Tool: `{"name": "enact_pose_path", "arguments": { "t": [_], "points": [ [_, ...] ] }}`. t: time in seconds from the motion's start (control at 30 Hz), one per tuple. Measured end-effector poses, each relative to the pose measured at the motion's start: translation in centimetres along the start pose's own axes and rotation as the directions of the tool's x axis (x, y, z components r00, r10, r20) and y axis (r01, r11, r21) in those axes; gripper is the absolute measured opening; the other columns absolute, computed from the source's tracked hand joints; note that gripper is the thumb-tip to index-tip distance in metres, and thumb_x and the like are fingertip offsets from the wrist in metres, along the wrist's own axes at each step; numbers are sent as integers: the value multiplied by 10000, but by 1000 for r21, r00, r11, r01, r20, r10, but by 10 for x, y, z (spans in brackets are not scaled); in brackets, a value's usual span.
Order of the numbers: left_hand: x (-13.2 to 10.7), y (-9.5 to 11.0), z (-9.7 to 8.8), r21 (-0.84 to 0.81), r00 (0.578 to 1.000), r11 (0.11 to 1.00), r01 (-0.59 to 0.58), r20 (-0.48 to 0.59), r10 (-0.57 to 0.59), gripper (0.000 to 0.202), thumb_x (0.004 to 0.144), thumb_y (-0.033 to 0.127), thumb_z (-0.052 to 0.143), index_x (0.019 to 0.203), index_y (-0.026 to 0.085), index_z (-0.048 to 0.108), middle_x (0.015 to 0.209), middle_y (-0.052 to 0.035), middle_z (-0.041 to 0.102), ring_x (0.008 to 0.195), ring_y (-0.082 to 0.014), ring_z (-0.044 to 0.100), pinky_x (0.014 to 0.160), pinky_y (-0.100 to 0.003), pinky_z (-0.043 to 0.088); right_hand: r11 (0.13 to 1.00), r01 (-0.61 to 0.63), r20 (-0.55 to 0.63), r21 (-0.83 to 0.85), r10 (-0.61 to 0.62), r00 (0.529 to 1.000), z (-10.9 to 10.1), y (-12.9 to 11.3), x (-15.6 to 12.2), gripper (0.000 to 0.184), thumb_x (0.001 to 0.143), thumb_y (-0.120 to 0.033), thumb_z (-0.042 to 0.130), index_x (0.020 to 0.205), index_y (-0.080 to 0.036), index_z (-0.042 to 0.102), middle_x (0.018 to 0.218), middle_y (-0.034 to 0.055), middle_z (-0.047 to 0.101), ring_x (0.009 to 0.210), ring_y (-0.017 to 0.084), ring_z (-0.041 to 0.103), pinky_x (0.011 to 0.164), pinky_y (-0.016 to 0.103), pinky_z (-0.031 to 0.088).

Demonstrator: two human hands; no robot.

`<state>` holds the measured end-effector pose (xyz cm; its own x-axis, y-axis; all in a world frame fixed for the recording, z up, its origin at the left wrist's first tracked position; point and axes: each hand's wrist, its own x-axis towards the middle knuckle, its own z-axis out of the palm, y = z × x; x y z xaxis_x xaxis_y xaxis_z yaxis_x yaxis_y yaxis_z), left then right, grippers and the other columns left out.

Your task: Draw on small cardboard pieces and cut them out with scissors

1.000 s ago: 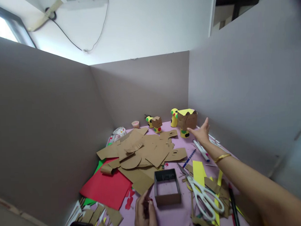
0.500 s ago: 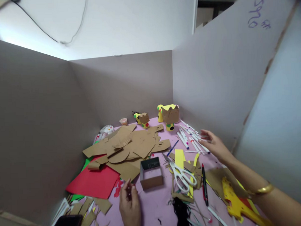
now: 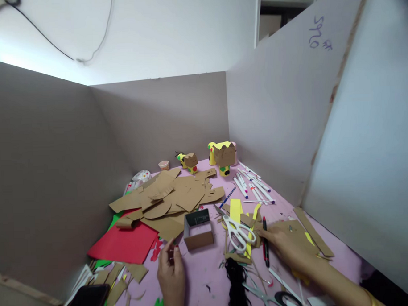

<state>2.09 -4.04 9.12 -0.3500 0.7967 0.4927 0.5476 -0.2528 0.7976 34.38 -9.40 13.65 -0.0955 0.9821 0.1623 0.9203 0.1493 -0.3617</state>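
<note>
My left hand [image 3: 171, 270] rests on the table at lower centre, fingers loosely bent and apart, with nothing visible in them. Just beyond it stands a small open-topped cardboard box [image 3: 198, 240] with a dark inner side. My right hand [image 3: 279, 242] reaches in from the right, fingers stretched across a red-and-black pen [image 3: 267, 256]. Its fingertips are over brown cardboard scraps, and whether they touch the pen I cannot tell. White-handled scissors [image 3: 238, 234] lie left of those fingertips. The yellow glue gun [image 3: 300, 277] is mostly hidden under my right forearm.
Cardboard pieces [image 3: 188, 193] and red sheets [image 3: 123, 240] cover the left. White markers [image 3: 255, 187] lie at right. Yellow animal figures [image 3: 224, 159] stand at the back. Black yarn [image 3: 237, 281], dark-handled scissors [image 3: 286, 297] and a phone [image 3: 85, 302] lie in front. Grey panels [image 3: 162, 114] enclose the table.
My right hand has come down and nearer from the markers to the pen and scraps. My left hand stays by the box. The view has shifted slightly right.
</note>
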Motion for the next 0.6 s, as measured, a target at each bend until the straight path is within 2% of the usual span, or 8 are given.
{"name": "enact_pose_path", "arguments": {
  "t": [0.23,0.4,0.6],
  "points": [
    [0,-2,-1,-11,1000,1000,-11,17,12,348,828,438,458,1027,180,579,1024,-112,634,974,-275,592,877,-424,455,997,47,70,-63,-43,997,8,-3,0,389,839,-55,380,910,-259,703,825,53,722,777,217,653,673,281,416],
    [1,1,-2,-9,1000,1000,-12,23,12,338,823,429,463,1019,184,589,1019,-106,637,983,-279,584,873,-426,457,992,24,60,-123,-17,998,-1,-6,0,371,854,-76,391,903,-278,698,847,48,718,805,225,648,661,279,401],
    [1,-4,0,-32,999,999,16,49,-14,339,829,430,467,1045,196,580,1034,-96,631,988,-267,581,881,-419,452,980,-30,43,-196,39,998,4,18,11,297,840,-118,477,913,-307,694,735,31,686,713,227,632,612,298,368]
  ]
}}
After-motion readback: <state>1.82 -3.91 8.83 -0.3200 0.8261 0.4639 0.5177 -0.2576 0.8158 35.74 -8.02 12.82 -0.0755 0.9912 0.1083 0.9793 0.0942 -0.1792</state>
